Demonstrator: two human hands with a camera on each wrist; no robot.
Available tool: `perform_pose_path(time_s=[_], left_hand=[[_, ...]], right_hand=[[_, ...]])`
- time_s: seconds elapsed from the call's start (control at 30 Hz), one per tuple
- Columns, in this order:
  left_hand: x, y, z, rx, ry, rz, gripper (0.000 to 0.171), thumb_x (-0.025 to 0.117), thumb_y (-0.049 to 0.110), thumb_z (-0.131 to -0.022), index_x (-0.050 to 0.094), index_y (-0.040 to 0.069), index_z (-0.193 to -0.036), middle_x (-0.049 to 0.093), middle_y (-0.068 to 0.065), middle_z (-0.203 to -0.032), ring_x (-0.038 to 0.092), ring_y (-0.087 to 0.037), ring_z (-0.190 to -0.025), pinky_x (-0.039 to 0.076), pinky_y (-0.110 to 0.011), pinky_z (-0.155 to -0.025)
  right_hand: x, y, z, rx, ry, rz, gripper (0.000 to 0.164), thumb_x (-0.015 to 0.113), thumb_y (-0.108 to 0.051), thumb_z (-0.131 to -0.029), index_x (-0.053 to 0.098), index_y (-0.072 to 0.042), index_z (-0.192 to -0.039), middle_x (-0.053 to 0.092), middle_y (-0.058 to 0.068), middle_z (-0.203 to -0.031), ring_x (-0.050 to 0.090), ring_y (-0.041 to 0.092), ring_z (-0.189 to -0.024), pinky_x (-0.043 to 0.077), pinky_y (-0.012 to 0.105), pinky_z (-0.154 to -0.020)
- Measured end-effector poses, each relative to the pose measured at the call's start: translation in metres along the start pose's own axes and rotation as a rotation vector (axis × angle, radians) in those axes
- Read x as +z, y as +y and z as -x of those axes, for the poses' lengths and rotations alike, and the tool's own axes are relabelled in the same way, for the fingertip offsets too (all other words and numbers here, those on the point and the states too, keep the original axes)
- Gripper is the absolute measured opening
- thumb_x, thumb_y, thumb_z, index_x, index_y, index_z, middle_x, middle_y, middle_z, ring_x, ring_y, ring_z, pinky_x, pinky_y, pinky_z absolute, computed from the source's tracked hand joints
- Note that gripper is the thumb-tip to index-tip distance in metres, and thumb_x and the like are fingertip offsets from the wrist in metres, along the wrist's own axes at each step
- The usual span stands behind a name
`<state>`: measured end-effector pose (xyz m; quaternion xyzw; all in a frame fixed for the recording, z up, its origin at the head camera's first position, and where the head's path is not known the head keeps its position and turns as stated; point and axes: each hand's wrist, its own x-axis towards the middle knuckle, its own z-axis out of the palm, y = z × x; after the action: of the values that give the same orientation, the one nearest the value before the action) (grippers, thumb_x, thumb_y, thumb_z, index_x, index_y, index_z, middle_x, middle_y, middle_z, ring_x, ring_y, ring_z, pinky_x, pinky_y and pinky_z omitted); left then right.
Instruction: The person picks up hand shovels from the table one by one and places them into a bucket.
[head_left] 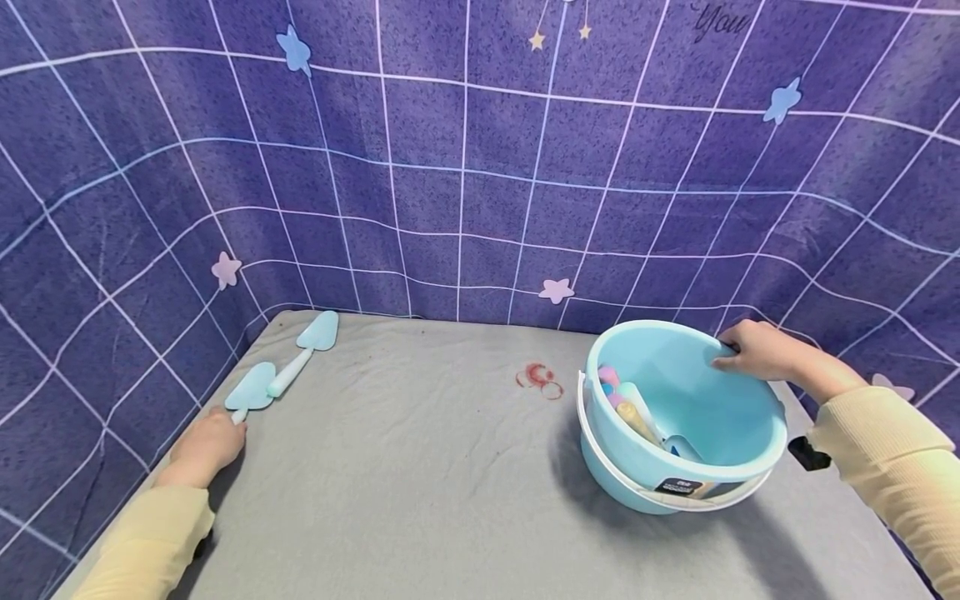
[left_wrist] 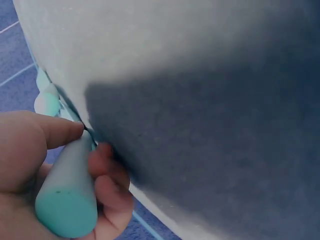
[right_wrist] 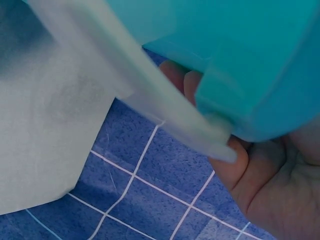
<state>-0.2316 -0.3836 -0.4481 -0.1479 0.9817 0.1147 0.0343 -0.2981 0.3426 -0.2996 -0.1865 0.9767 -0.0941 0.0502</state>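
On the left side of the grey surface my left hand (head_left: pixel 204 446) grips the handle of a light blue toy trowel (head_left: pixel 253 387). In the left wrist view its white handle (left_wrist: pixel 70 182), with a mint end, lies between thumb and curled fingers. Just beyond lies a second trowel (head_left: pixel 318 331), its handle end close to the first blade. My right hand (head_left: pixel 761 350) holds the far right rim of a light blue bucket (head_left: pixel 705 383), which leans toward me. In the right wrist view fingers curl under the bucket's rim (right_wrist: pixel 250 100) beside its white carrying handle (right_wrist: pixel 135 75).
Inside the bucket lie pink and blue pieces (head_left: pixel 609 379), a beige-handled tool (head_left: pixel 636 419) and a pale tool. Red ring marks (head_left: pixel 538 377) show on the grey cloth (head_left: pixel 390 458). A purple curtain (head_left: pixel 465 200) with white lines hangs around the back and sides.
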Motion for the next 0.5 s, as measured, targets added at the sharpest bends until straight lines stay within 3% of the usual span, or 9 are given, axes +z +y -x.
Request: perform_pose_path(time_s=[0.17, 0.5], left_hand=[[-0.008, 0.008, 0.002, -0.103, -0.040, 0.001, 0.047, 0.044, 0.026, -0.093, 0.041, -0.019, -0.107, 0.047, -0.045, -0.110, 0.048, -0.064, -0.096, 0.042, -0.065, -0.071], [-0.031, 0.012, 0.001, -0.043, -0.030, -0.021, 0.045, 0.041, 0.023, -0.092, 0.052, -0.020, -0.096, 0.053, -0.044, -0.094, 0.055, -0.057, -0.081, 0.045, -0.058, -0.059]], right_hand=[[0.000, 0.000, 0.000, -0.002, 0.000, 0.001, 0.030, 0.067, -0.015, -0.083, 0.045, -0.012, -0.063, 0.033, -0.005, -0.056, 0.037, 0.011, -0.051, 0.032, 0.025, -0.050], [0.000, 0.001, -0.001, 0.006, -0.009, -0.003, 0.028, 0.067, -0.015, -0.083, 0.048, -0.011, -0.065, 0.034, -0.004, -0.056, 0.039, 0.011, -0.052, 0.033, 0.026, -0.050]])
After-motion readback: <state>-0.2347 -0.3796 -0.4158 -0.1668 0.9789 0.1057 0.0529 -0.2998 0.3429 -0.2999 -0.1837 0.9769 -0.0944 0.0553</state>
